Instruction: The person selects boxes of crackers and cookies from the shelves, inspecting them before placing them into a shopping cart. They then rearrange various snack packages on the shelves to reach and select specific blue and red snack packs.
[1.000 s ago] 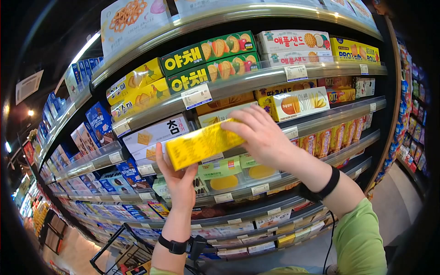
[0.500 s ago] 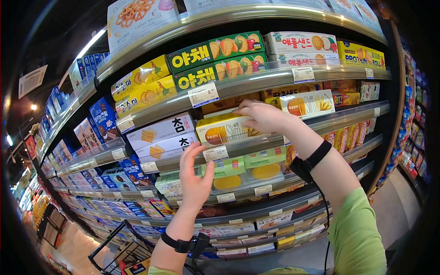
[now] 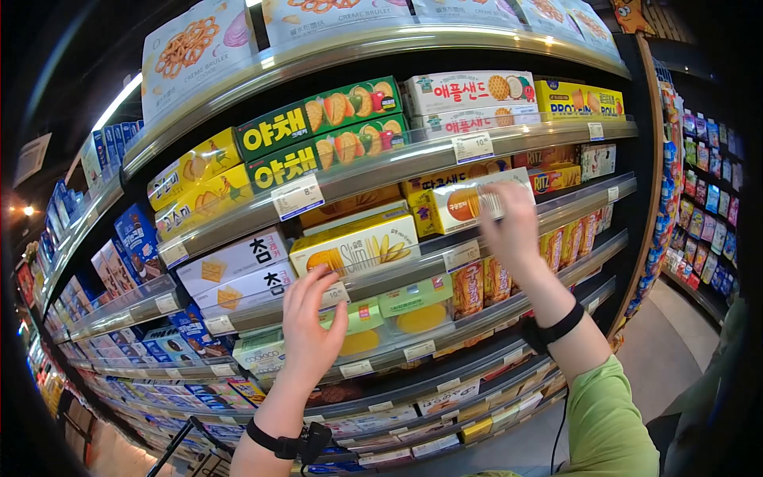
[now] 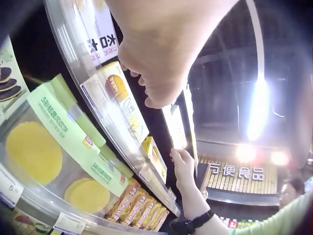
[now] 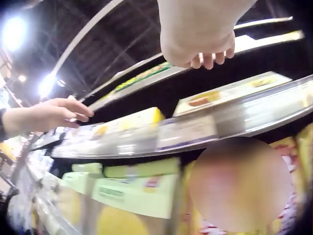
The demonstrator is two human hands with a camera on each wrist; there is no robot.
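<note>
A yellow and white Slim cracker box (image 3: 355,248) stands on the middle shelf, its front facing out. My left hand (image 3: 314,322) is at its lower left corner, fingers extended and holding nothing, overlapping the shelf edge and a price tag (image 3: 335,295) in the head view. Farther right, my right hand (image 3: 511,230) is blurred in front of a second, whiter Slim box (image 3: 461,203), covering part of its face. The right wrist view shows the fingers (image 5: 208,60) of that hand loosely bent, with nothing in them.
White cracker boxes (image 3: 230,270) sit left of the yellow box. Green boxes (image 3: 322,143) fill the shelf above, and clear-fronted packs (image 3: 421,306) the one below. Clear lips run along the shelf edges. A black cart (image 3: 187,445) stands at lower left.
The yellow Slim box went from both hands onto the shelf. My right hand has let go of it and moved right, to the whiter box. My left hand stays low beside it.
</note>
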